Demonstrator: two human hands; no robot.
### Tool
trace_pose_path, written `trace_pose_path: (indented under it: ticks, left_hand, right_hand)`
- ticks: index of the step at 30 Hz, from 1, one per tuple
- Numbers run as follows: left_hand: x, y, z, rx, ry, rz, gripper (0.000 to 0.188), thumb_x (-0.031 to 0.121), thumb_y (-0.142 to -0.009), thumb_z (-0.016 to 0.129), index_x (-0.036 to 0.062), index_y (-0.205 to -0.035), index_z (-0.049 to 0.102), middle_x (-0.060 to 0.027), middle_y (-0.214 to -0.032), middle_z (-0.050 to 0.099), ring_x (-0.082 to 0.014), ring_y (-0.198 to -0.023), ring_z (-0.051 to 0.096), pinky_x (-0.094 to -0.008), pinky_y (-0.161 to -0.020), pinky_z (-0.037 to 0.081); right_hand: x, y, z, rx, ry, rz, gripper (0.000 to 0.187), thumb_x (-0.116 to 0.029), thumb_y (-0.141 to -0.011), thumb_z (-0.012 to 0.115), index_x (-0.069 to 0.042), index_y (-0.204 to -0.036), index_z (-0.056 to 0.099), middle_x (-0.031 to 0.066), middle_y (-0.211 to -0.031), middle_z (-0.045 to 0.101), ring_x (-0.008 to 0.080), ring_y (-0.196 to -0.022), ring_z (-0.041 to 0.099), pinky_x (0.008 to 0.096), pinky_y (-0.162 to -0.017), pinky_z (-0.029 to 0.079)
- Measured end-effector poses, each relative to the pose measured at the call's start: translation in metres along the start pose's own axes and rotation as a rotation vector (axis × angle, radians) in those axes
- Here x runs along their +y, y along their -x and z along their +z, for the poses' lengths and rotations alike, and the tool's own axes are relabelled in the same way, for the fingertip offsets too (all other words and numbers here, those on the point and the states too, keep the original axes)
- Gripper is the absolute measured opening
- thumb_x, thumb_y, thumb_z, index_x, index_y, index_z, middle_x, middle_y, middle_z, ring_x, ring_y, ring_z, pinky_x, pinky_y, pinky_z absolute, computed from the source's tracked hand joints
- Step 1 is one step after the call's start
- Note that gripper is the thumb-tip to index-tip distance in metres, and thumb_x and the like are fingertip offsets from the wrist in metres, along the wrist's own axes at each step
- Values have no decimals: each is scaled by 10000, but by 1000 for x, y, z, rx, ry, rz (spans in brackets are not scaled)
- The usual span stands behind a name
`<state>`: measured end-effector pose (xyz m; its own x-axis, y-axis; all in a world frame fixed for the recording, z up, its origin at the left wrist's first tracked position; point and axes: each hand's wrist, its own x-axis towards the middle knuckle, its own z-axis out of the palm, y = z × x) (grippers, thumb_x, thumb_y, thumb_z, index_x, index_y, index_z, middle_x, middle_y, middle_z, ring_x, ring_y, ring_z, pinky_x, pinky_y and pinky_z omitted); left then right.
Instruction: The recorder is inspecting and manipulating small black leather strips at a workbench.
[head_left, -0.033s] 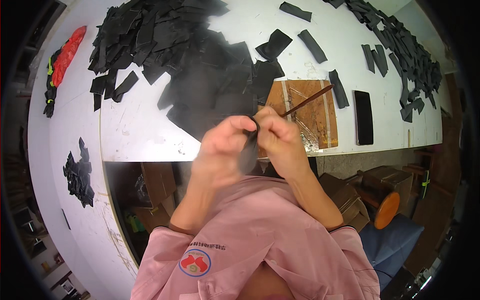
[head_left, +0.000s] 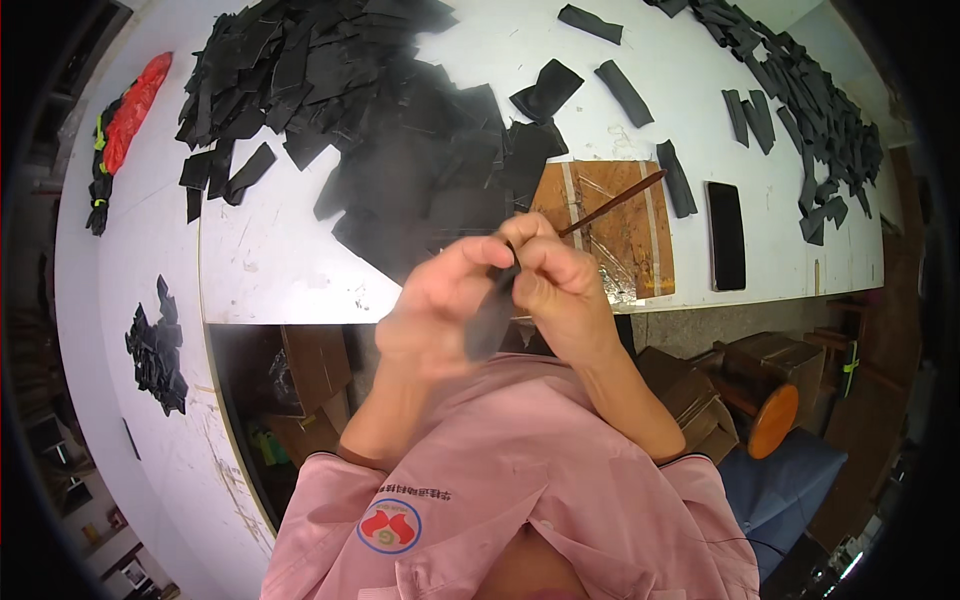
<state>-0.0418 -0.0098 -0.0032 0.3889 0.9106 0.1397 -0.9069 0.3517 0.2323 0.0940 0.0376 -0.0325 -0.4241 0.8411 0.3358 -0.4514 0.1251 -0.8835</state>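
Note:
My left hand (head_left: pixel 440 300), somewhat blurred, is closed with thumb and fingertips pinching a small black strip of fabric-like material (head_left: pixel 490 318). The strip hangs below the pinch, in front of my shirt. My right hand (head_left: pixel 562 285) is closed against the same strip, its fingertips touching it beside the left ones. A thin brown stick (head_left: pixel 615 202) sticks out from my right fist toward the upper right; its other end is hidden by the hand. Beneath and beyond the hands lies a brown board (head_left: pixel 643 230) with pale tape across it.
A large heap of flat black pieces (head_left: pixel 300 75) covers the table's (head_left: pixel 270 270) far left. Rolled black pieces (head_left: pixel 625 93) lie beyond the board, with more piled at far right (head_left: pixel 830 130). A dark phone (head_left: pixel 727 235) rests right of the board. Cardboard boxes (head_left: pixel 690 395) stand below.
The strip's hanging end has swung slightly left, and my left hand has shifted a little with it. My right hand and the stick have moved very slightly.

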Motion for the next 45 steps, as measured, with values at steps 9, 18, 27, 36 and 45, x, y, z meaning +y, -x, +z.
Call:
trace_pose_path:
  ticks: [9,18,27,36,45]
  left_hand:
    - [-40,-19,22,636,-1225,590,155,-78,-788,490,-26,-926,538,-66,-887,573,-70,-584,541,-171,-486,445]
    - [0,-75,55,-14,-65,64,261,-59,-782,481,-32,-1035,424,-211,-875,578,-45,-398,383,-186,-317,314]
    - [-1,-96,58,-284,-45,25,438,-60,-733,458,-106,-1140,302,-194,-816,560,-127,-492,500,-220,-425,383]
    - [-3,-100,3,-107,304,-193,426,32,-843,400,-67,-1242,291,-213,-912,558,-44,-358,378,-176,-329,330]
    - [-17,-83,23,88,-611,124,512,71,-786,558,-52,-1207,294,-67,-653,553,-45,-421,438,-152,-369,312]
  right_hand:
    - [-47,-6,-2,139,388,-90,115,-98,-800,563,-13,-744,509,81,-816,552,116,-647,481,227,-549,395]
    - [-129,-32,-9,93,428,28,141,-96,-781,569,-11,-698,493,13,-666,420,87,-577,362,220,-514,285]
    - [-150,-46,-12,-9,673,-118,219,-177,-757,596,-21,-661,476,1,-654,407,83,-588,355,208,-524,262]
    - [-77,-46,-66,164,-13,480,226,-232,-819,569,-54,-683,535,-57,-606,447,31,-497,389,177,-442,290]
    - [-62,-42,-77,-126,-79,288,209,-177,-847,530,-58,-676,511,-42,-601,429,39,-541,408,177,-489,334]
